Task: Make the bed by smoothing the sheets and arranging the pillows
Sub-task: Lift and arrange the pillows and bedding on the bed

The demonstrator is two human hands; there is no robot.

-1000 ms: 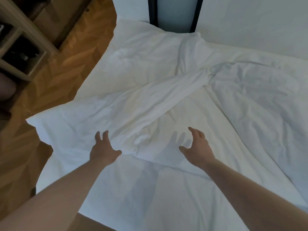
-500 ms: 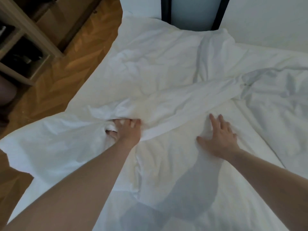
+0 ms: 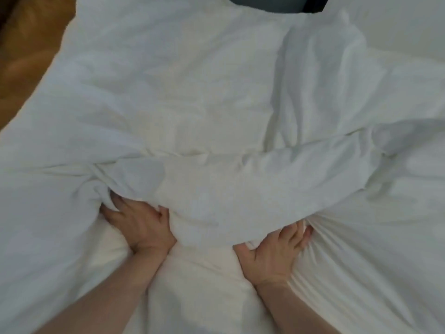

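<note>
- My left hand (image 3: 142, 227), lower centre-left, has its fingers curled into a bunched fold of the white duvet (image 3: 216, 131).
- My right hand (image 3: 274, 251), lower centre-right, grips the duvet's near edge.
- The bedding fills the frame; wooden floor (image 3: 26, 56) shows upper left.

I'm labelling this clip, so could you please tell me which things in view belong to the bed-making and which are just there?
Part of the job: left hand, right hand, white duvet, bottom sheet.

Just there: wooden floor, dark bed frame.
</note>
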